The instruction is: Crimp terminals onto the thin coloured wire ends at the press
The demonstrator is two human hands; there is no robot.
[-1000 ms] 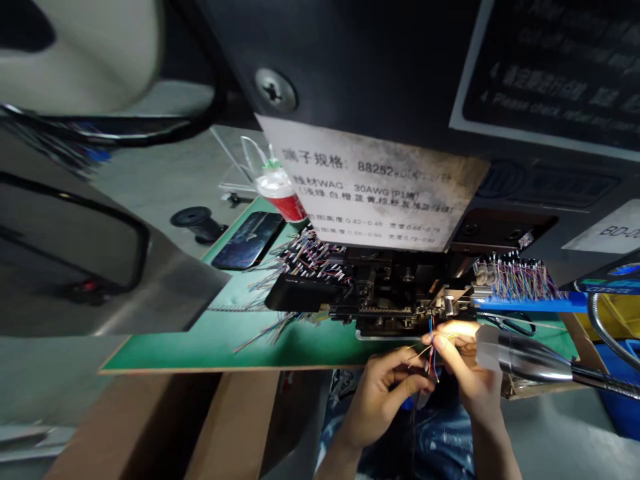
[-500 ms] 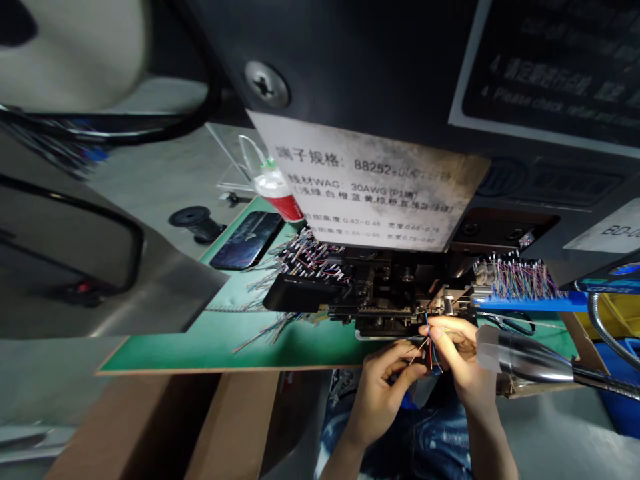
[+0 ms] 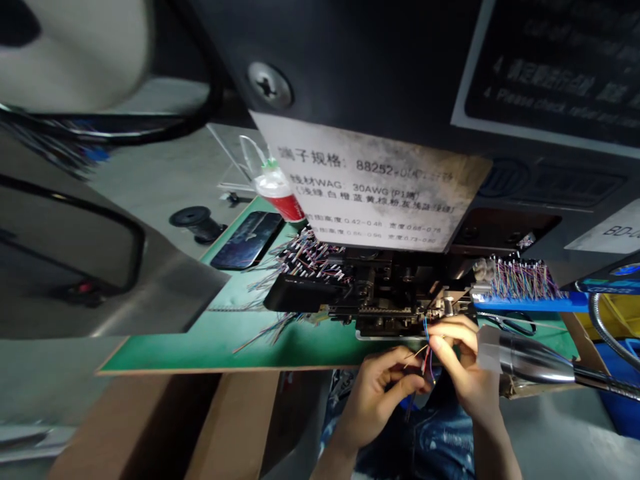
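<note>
Several thin coloured wires (image 3: 425,360), among them blue, red, yellow and purple ones, run between my two hands in front of a terminal crimping machine (image 3: 380,293). My left hand (image 3: 383,387) pinches the lower part of the bunch between thumb and fingers. With thumb and forefinger, my right hand (image 3: 457,350) grips wires higher up, just below the machine's die area. From its fingers a blue wire points up toward the lit crimping spot; whether its tip touches the machine I cannot tell. The far ends of the bunch are partly hidden by my left hand.
A metal lamp head (image 3: 520,353) sits close by my right hand. Wire bundles (image 3: 310,257) lie behind the machine at left; more wires (image 3: 525,279) stand on a blue tray at right. A phone (image 3: 247,240), a red cup (image 3: 283,197) and scissors (image 3: 517,323) rest on the green bench (image 3: 200,347).
My left hand has shifted slightly down and left, and the wires between my hands have swung. My right hand has moved slightly right, still pinching wires near the machine.
</note>
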